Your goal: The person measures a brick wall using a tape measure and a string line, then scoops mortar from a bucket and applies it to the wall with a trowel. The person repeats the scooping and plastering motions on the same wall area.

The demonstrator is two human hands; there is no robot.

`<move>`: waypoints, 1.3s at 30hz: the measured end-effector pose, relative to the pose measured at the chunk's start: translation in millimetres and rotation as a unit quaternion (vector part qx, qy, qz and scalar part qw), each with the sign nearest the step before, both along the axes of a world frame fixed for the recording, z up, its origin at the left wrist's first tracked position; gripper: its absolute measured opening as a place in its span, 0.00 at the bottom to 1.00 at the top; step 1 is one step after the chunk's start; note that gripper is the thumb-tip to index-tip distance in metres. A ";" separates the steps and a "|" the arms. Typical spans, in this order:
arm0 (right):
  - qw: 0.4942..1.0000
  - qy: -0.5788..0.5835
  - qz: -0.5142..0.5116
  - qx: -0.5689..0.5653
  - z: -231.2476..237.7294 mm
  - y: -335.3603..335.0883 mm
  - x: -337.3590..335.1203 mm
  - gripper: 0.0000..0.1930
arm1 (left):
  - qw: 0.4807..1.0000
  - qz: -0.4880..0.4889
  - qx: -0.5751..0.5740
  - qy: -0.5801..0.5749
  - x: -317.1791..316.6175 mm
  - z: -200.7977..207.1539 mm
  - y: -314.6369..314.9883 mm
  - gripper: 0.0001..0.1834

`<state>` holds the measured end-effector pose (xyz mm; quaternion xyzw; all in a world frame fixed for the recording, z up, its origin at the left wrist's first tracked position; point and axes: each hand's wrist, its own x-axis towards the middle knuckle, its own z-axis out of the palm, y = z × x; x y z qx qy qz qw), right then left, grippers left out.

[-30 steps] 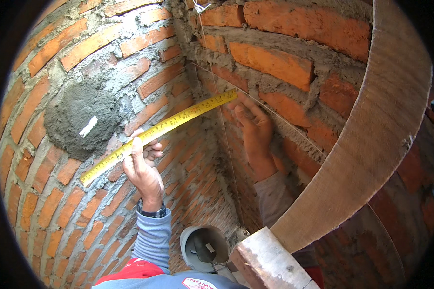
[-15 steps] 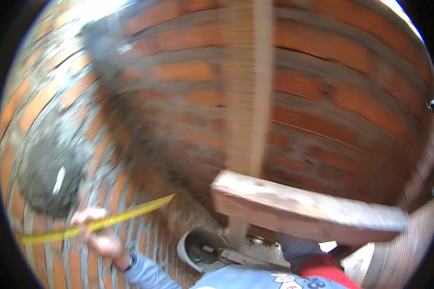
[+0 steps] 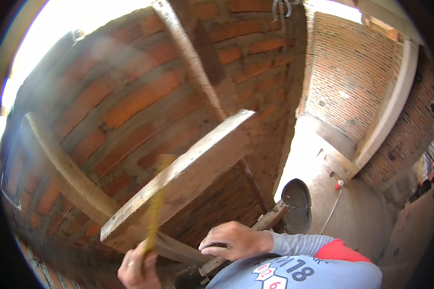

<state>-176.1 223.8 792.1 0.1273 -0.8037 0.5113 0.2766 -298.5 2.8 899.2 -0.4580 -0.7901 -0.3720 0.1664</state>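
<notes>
At lower left, the left hand [image 3: 137,267] has its fingers clamped on the yellow tape measure [image 3: 155,202], which runs straight up across the wooden plank [image 3: 188,178]. The right hand [image 3: 234,239], fingers curled together, rests lower centre.

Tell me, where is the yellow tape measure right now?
In the head view, the blurred yellow tape measure rises from the left hand at lower left, crossing the pale wooden plank before the red brick wall.

The brick wall [image 3: 144,96] is rough, matt red masonry with coarse grey mortar joints. The plank [image 3: 188,178] is unfinished, pale, rough-sawn wood. The tape measure [image 3: 155,212] is a thin yellow blade, blurred. The bucket [image 3: 296,204] looks dark and mortar-crusted. The sleeve [image 3: 299,243] is grey knit cloth.
</notes>
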 end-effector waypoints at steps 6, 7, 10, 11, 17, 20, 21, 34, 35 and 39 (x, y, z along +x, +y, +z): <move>0.841 0.096 -0.428 0.317 82.8 15.5 104.2 0.17 | 0.934 -0.288 -0.166 0.130 16.7 -7.4 113.9 0.16; 0.824 0.002 -0.458 0.333 84.7 17.3 114.8 0.19 | 0.923 -0.325 -0.147 0.142 25.0 -11.1 131.0 0.15; 0.783 -0.081 -0.509 0.348 79.3 29.1 144.0 0.20 | 0.893 -0.400 -0.120 0.166 45.4 -14.4 174.8 0.13; 0.778 -0.081 -0.528 0.332 76.1 32.0 153.7 0.14 | 0.882 -0.419 -0.122 0.175 51.7 -13.7 189.4 0.13; 0.658 -0.152 -0.679 0.290 75.9 47.4 242.6 0.03 | 0.836 -0.506 0.148 0.151 114.1 -18.6 264.6 0.18; 0.574 -0.131 -0.765 0.259 79.6 64.2 279.4 0.03 | 0.792 -0.531 0.300 0.043 133.1 -28.8 306.2 0.14; 0.570 -0.137 -0.779 0.225 82.0 71.0 289.3 0.04 | 0.787 -0.535 0.307 -0.004 135.0 -33.6 323.8 0.12; 0.541 -0.088 -0.751 0.370 98.5 247.5 242.5 0.05 | 0.610 -0.174 0.478 -0.607 86.4 -55.1 626.8 0.10; 0.533 -0.098 -0.749 0.382 100.3 257.4 235.1 0.05 | 0.616 -0.187 0.466 -0.607 82.2 -56.9 634.6 0.11; 0.505 -0.071 -0.738 0.441 111.4 286.4 214.8 0.06 | 0.648 -0.256 0.393 -0.600 65.4 -65.9 646.5 0.16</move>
